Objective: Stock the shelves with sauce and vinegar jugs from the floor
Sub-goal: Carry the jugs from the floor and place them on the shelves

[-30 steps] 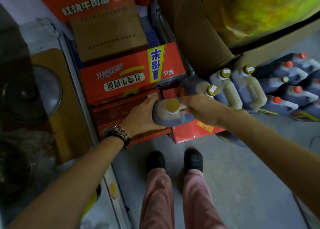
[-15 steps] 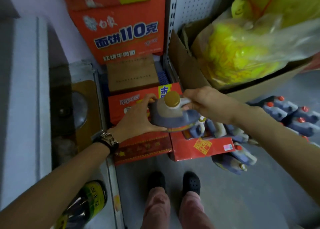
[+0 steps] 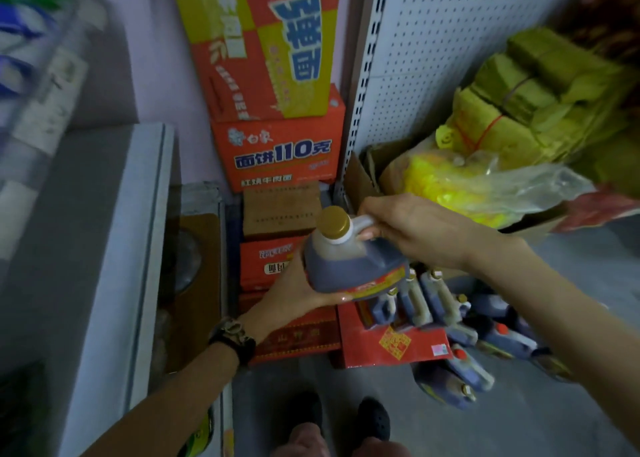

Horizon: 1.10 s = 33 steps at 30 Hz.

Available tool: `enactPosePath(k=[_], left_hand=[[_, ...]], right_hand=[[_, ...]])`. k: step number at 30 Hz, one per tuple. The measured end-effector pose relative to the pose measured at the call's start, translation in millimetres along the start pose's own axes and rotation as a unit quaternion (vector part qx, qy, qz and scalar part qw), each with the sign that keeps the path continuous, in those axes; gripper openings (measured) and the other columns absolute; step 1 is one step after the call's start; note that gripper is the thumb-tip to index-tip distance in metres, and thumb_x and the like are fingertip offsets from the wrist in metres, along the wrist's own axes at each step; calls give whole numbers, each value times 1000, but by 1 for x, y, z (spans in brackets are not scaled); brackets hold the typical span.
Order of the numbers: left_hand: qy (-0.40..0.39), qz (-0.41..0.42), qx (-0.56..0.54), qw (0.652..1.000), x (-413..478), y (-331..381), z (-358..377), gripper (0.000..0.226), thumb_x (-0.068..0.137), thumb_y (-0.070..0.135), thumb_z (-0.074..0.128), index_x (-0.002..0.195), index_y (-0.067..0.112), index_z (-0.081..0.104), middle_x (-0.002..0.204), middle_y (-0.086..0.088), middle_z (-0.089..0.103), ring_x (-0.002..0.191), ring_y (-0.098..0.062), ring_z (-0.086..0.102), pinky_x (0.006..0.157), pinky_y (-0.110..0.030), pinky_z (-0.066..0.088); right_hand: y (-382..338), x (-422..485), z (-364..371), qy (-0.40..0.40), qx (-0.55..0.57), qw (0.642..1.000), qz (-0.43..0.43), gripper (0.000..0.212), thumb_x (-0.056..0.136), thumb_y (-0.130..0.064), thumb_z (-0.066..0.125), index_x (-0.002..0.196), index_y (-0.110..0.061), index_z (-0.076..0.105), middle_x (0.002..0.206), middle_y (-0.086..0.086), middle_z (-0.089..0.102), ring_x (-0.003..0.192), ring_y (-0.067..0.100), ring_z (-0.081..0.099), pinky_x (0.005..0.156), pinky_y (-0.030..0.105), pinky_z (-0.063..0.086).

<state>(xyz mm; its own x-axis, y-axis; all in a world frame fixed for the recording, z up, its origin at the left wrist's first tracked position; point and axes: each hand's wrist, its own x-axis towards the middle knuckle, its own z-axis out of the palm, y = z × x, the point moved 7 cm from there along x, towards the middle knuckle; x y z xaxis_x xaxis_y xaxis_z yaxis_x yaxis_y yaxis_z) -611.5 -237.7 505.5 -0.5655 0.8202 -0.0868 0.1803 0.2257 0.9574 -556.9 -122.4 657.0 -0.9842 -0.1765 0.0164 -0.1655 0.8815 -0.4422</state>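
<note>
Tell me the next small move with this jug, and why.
Probably lift the jug up and left toward the pale shelf edge: the right grip holds its handle, the left grip cups its side, and it hangs capped above the red boxes.

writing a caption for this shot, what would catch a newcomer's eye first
A dark jug with a gold cap is dead centre, the right hand gripping its handle and the left hand cupping its base. Behind it, orange cartons stack against the wall; more jugs lie heaped on the floor at lower right.
</note>
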Motion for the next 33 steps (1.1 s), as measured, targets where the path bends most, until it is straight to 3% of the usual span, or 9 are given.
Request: enactPosePath(k=[2, 6, 9, 14, 17, 19, 24, 29, 33], left_hand=[[19, -2, -20, 1000, 0, 5, -2, 100, 61, 15, 89, 141, 22, 29, 142, 9, 43, 130, -3, 43, 104, -22, 40], [49, -22, -47, 997, -6, 23, -19, 113, 48, 52, 88, 141, 34, 27, 142, 13, 44, 130, -6, 43, 105, -35, 40], [58, -11, -51, 997, -12, 42, -34, 117, 43, 61, 86, 142, 31, 31, 142, 11, 45, 130, -10, 44, 106, -44, 40], [91, 22, -69, 993, -28, 89, -59, 82, 53, 30, 87, 120, 43, 42, 126, 19, 53, 112, 12, 51, 90, -15, 47], [123, 48, -92, 987, -36, 113, -74, 79, 61, 3, 84, 117, 41, 43, 120, 20, 54, 103, 14, 55, 78, -7, 47], [138, 60, -111, 982, -43, 128, -84, 79, 59, 5, 86, 115, 42, 45, 119, 19, 55, 103, 8, 56, 77, -11, 49], [173, 87, -162, 968, -62, 164, -117, 85, 40, 34, 89, 117, 37, 53, 113, 16, 67, 105, -6, 64, 77, -23, 54], [226, 133, -158, 952, -81, 213, -143, 85, 38, 37, 87, 116, 23, 57, 100, 9, 73, 93, -12, 69, 69, -22, 55], [275, 166, -182, 929, -97, 246, -155, 68, 44, 31, 82, 108, 20, 60, 92, 3, 75, 81, -14, 71, 63, -22, 55]], right_hand=[[-9, 1, -10, 3, -5, 1000, -2, 20, 87, -40, 40, 82, -21, 39, 81, -11, 43, 81, 20, 51, 64, 30, 34], [-17, -1, -32, 37, -21, 999, 2, 31, 88, -41, 40, 82, -11, 45, 76, -3, 49, 79, 31, 53, 63, 38, 39], [-27, -3, -50, 76, -13, 997, -3, 34, 89, -44, 40, 82, -11, 45, 73, -3, 54, 76, 26, 54, 63, 39, 41], [-47, -2, -84, 129, 29, 991, 6, 43, 90, -43, 42, 90, -2, 53, 75, 4, 62, 70, 17, 58, 64, 36, 44], [-67, 2, -106, 161, 59, 985, -8, 26, 91, -37, 47, 81, -14, 52, 68, -1, 56, 64, 8, 52, 60, 26, 41], [-80, 8, -119, 180, 75, 981, -13, 19, 90, -38, 49, 76, -24, 48, 66, -5, 54, 63, 3, 50, 59, 20, 38], [-104, 24, -149, 231, 121, 965, -26, 25, 86, -39, 49, 81, -16, 56, 72, 9, 61, 68, 18, 57, 64, 36, 43], [-128, 41, -178, 285, 233, 927, -75, 23, 89, -36, 56, 74, -18, 56, 58, -7, 58, 52, 2, 54, 53, 16, 44], [-150, 59, -203, 311, 285, 898, -124, 27, 92, -23, 54, 78, 1, 57, 59, 2, 52, 48, 5, 48, 46, 16, 40]])
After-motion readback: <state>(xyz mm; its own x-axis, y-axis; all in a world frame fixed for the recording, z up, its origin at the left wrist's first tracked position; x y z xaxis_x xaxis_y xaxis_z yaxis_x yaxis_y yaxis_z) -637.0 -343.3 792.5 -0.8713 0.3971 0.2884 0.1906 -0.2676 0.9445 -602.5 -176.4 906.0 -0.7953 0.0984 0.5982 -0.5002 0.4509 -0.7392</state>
